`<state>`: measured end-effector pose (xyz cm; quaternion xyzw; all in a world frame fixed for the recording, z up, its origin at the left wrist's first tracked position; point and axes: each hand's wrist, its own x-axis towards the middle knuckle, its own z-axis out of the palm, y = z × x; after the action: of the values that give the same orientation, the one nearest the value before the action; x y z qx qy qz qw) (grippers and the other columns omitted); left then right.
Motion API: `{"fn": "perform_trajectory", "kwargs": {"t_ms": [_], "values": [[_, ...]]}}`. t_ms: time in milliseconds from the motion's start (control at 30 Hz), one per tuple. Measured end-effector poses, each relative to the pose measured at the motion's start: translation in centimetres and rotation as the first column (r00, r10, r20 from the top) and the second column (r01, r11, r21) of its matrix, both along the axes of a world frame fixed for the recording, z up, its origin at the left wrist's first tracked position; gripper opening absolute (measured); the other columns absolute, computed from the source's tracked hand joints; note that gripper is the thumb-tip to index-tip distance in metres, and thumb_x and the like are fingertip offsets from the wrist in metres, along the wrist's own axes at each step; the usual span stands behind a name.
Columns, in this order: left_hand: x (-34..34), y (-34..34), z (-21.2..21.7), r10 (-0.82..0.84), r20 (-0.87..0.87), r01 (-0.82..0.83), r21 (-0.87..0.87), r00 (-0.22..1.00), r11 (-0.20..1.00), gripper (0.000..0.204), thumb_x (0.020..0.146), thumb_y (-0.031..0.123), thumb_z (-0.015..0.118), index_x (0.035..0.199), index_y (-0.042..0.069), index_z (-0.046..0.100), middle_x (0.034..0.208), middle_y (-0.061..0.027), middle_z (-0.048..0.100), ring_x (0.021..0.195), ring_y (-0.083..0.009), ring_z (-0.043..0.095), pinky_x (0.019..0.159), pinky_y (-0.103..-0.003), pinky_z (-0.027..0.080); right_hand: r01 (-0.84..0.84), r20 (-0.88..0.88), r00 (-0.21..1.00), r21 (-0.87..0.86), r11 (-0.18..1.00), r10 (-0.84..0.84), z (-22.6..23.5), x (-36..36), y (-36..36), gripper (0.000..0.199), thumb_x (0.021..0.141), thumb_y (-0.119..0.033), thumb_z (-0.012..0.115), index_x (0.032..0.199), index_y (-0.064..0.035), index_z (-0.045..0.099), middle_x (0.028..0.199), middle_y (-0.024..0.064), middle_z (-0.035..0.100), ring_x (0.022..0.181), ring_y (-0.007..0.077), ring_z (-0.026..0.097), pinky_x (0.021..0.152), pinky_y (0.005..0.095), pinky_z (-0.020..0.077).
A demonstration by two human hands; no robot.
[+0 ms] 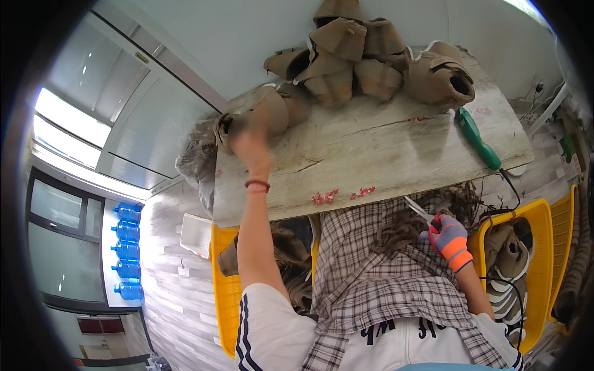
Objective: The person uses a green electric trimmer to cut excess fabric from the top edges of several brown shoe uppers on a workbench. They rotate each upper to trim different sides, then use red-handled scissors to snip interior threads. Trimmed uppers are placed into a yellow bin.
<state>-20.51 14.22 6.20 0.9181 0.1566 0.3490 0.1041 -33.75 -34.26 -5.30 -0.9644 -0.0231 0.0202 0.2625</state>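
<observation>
My bare left hand (250, 151), a red bracelet at its wrist, reaches over the left part of the wooden table (371, 154). It is at a brown shoe upper (272, 111), and motion blur smears its fingers, so whether it grips the upper is unclear. In a grey and orange glove, my right hand (450, 240) is closed around a pair of scissors (419, 209) above my lap, blades pointing at the table edge. Brown scraps (399, 235) lie on the checked apron (352, 266) beside that hand. More brown uppers (337, 55) are piled along the table's back.
A green corded hand tool (477, 139) lies at the table's right. Yellow baskets with brown pieces stand below: the left basket (226, 315) and the right basket (539, 272). A plastic bag (197, 161) hangs at the table's left edge. Blue water bottles (128, 250) line the far left.
</observation>
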Motion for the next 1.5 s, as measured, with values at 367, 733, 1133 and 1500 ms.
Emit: {"fn": "perform_trajectory", "kwargs": {"t_ms": [367,733,1133,1500], "values": [[-23.8,-4.9,-1.0,0.105,0.483,0.49,-0.813,0.869,-0.314,0.043,0.096,0.026,0.05,0.13,0.0,0.046,0.132,-0.0138,0.049,0.121,-0.0277,0.047,0.102,-0.043,0.037,-0.456,0.339,0.827,-0.06,0.888,0.448,11.9,2.8,6.1,0.033,0.061,-0.021,0.077,0.087,-0.0083,0.059,0.082,0.0114,0.059,0.08,0.0323,0.056,0.069,0.0405,0.0456],[-29.0,-9.0,-9.5,0.12,0.412,0.416,-0.774,0.903,-0.477,0.019,0.095,0.023,0.046,0.089,0.005,0.05,0.075,-0.003,0.043,0.067,-0.0155,0.039,0.06,-0.029,0.034,-0.735,0.132,0.611,-0.271,0.622,0.78,8.9,2.1,13.1,0.026,0.068,-0.03,0.074,0.086,-0.0132,0.065,0.079,0.005,0.06,0.079,0.0227,0.058,0.071,0.0341,0.0456],[-30.1,-10.4,-8.7,0.18,0.187,0.247,-0.876,0.966,-0.414,0.024,0.097,0.025,0.044,0.09,0.004,0.052,0.071,-0.0041,0.041,0.064,-0.0161,0.037,0.058,-0.03,0.033,-0.759,-0.037,0.556,-0.431,0.488,0.831,9.1,-0.6,15.4,0.019,0.069,-0.033,0.07,0.074,-0.0151,0.066,0.07,0.0025,0.061,0.07,0.0195,0.06,0.061,0.0339,0.0454],[-30.0,-10.7,-9.7,0.19,0.08,0.148,-0.914,0.978,-0.377,0.023,0.097,0.024,0.045,0.095,0.004,0.055,0.073,-0.006,0.049,0.064,-0.0172,0.041,0.058,-0.03,0.035,-0.728,0.105,0.566,-0.402,0.555,0.818,8.5,-1.0,15.9,0.008,0.07,-0.023,0.066,0.069,-0.0158,0.068,0.067,0.0008,0.062,0.067,0.0183,0.061,0.056,0.0328,0.0444]]}}
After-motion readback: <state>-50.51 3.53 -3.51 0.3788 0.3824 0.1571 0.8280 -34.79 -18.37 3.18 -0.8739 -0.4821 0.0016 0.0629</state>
